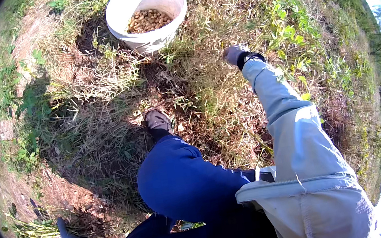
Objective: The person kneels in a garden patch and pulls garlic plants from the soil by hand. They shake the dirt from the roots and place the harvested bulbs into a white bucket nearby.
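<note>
My left hand, in a greyish glove or shade, is low at the far left, gripping a bunch of green plant stems just above the ground. My right hand reaches out to the upper right, down among dry grass and leafy stalks. Its fingers are bent and partly hidden, so I cannot tell whether they hold anything. Ahead of me stands a white plastic bucket, with a layer of unshelled peanuts at its bottom. The bucket is left of my right hand and apart from it.
My bent knee in blue trousers and a shoe occupy the middle. Dry cut grass covers much of the soil. Green leafy plants grow at the right. Bare reddish soil shows near my left hand.
</note>
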The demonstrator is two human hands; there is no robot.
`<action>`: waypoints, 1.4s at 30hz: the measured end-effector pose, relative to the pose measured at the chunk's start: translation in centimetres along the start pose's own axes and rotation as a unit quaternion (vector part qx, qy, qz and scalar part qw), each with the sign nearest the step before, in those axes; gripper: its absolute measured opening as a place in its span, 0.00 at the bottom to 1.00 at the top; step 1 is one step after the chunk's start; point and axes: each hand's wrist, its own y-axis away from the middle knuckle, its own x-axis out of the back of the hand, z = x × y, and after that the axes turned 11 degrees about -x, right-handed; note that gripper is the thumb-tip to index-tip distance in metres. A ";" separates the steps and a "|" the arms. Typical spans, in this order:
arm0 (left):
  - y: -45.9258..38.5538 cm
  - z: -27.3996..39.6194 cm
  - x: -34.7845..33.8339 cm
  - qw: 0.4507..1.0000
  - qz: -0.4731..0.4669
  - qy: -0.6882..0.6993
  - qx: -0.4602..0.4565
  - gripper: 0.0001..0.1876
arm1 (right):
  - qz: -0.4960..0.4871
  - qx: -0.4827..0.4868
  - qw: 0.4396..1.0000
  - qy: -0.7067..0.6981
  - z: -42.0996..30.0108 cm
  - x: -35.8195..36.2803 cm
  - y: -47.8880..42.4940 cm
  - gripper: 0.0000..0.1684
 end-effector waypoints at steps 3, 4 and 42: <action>0.1 0.6 -0.3 0.999 -0.002 -0.029 -0.020 0.16 | -0.032 -0.097 0.977 0.187 -0.7 -0.7 5.6 0.18; 0.3 0.7 -0.8 0.998 -0.006 -0.050 -0.033 0.16 | -0.024 -0.078 0.970 0.229 -0.1 -1.8 4.8 0.18; 0.7 -1.5 7.2 0.983 -0.043 -0.111 -0.137 0.10 | -0.019 -0.148 0.970 0.193 4.2 -13.6 4.5 0.17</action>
